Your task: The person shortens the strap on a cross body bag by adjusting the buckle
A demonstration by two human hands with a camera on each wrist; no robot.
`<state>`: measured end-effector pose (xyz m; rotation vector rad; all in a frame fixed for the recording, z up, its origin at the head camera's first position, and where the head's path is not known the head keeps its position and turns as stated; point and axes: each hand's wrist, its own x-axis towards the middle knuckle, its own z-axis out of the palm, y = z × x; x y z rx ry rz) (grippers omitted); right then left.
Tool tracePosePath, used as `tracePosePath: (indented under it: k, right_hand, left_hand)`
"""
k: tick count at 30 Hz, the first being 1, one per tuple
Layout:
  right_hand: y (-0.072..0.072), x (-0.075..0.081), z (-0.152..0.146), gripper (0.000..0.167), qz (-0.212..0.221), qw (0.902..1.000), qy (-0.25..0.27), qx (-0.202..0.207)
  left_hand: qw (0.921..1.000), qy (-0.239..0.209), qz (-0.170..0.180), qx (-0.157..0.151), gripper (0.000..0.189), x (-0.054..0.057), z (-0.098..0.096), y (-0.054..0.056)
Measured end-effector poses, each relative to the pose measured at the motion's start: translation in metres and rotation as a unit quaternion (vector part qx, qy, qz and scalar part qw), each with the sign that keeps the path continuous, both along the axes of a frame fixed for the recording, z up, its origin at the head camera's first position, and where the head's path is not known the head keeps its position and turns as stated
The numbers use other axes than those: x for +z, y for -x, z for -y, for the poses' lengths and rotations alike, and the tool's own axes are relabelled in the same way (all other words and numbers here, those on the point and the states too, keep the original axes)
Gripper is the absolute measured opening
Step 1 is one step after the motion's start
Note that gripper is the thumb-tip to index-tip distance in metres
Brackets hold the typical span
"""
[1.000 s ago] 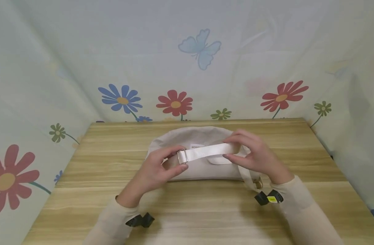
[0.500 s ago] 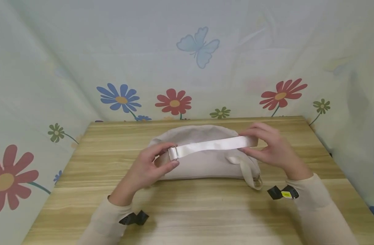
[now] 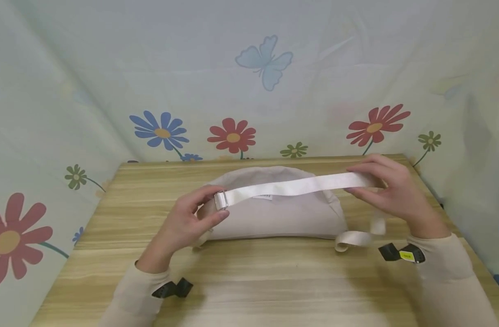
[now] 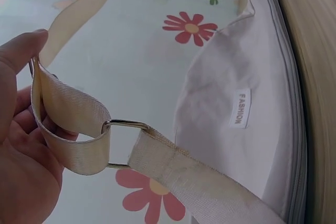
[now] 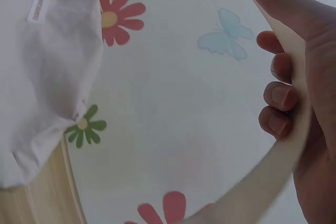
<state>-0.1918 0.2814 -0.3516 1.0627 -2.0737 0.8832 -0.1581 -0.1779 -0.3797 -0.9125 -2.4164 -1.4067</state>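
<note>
A cream half-moon bag (image 3: 274, 220) lies on the table, its small "FASHION" label (image 4: 241, 108) readable in the left wrist view. Its pale webbing strap (image 3: 290, 186) stretches between both hands above the bag. My left hand (image 3: 190, 218) pinches the strap at a metal slider buckle (image 3: 221, 200). Below that hand the strap loops through a metal ring (image 4: 126, 124), joined to a shorter strap piece (image 4: 194, 182). With fingers curled round it, my right hand (image 3: 396, 190) grips the strap farther along. The rest hangs from that hand in a twisted length (image 3: 353, 240) by the bag's right end.
The wood-grain table (image 3: 274, 281) holds the bag near its back edge. A white curtain (image 3: 184, 68) printed with flowers and a butterfly stands behind and at both sides. Black wrist devices (image 3: 401, 253) sit on both sleeves.
My right hand has moved right and slightly up, and the strap between the hands has lengthened. My left hand has shifted a little left with the buckle. The loose strap has swung right.
</note>
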Motion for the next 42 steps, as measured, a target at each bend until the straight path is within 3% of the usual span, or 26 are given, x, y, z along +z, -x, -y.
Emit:
tracePosePath:
  k: [6, 12, 23, 28, 39, 42]
  right_hand:
    - [-0.004, 0.008, -0.018, 0.068, -0.013, 0.9993, 0.005, -0.036]
    - [-0.009, 0.008, -0.036, 0.074, 0.008, 0.9972, -0.005, -0.074]
    - [-0.014, 0.01, -0.064, 0.075, 0.003, 0.9915, -0.027, -0.128]
    - [-0.015, 0.012, -0.072, 0.077, -0.001, 0.9926, 0.001, -0.121]
    - [-0.014, 0.008, -0.068, 0.074, 0.018, 0.9921, -0.016, -0.123]
    - [-0.01, 0.004, -0.064, 0.058, 0.023, 0.9938, -0.022, -0.106]
  left_hand:
    - [0.9996, -0.002, -0.002, 0.03, 0.046, 0.001, 0.008, -0.001]
    - [0.9986, 0.006, -0.011, 0.051, 0.046, 0.005, 0.016, -0.002]
    - [0.9989, 0.001, -0.019, 0.043, 0.047, 0.009, 0.024, -0.004]
    - [0.998, -0.007, -0.019, 0.06, 0.049, 0.009, 0.029, -0.004]
    - [0.9989, -0.03, 0.007, 0.035, 0.047, 0.007, 0.021, -0.003]
    - [0.9991, -0.032, 0.01, 0.025, 0.048, 0.006, 0.02, -0.003]
